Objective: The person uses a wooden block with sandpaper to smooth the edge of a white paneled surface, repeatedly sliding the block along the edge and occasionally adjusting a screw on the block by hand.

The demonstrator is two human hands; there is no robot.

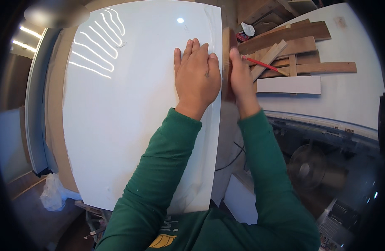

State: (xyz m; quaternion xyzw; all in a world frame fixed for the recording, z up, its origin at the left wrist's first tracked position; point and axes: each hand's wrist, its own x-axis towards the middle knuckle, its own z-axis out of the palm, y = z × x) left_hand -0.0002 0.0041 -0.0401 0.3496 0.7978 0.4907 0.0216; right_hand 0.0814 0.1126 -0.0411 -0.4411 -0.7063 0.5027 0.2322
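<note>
A large glossy white panel lies before me. My left hand rests flat on it near its right edge, palm down, fingers stretched forward and holding nothing. Along that edge, my right hand grips a brown flat block that stands against the panel's side. Motion smears the block and hides its exact kind; my fingers on its far side are mostly out of sight. A red pencil shows just right of this hand, over loose wood strips; whether it touches the hand I cannot tell.
Several wooden strips and a white board piece lie on a second white panel at the right. Below it stands a fan. A clear plastic bag hangs at lower left. A black cable runs beside the panel.
</note>
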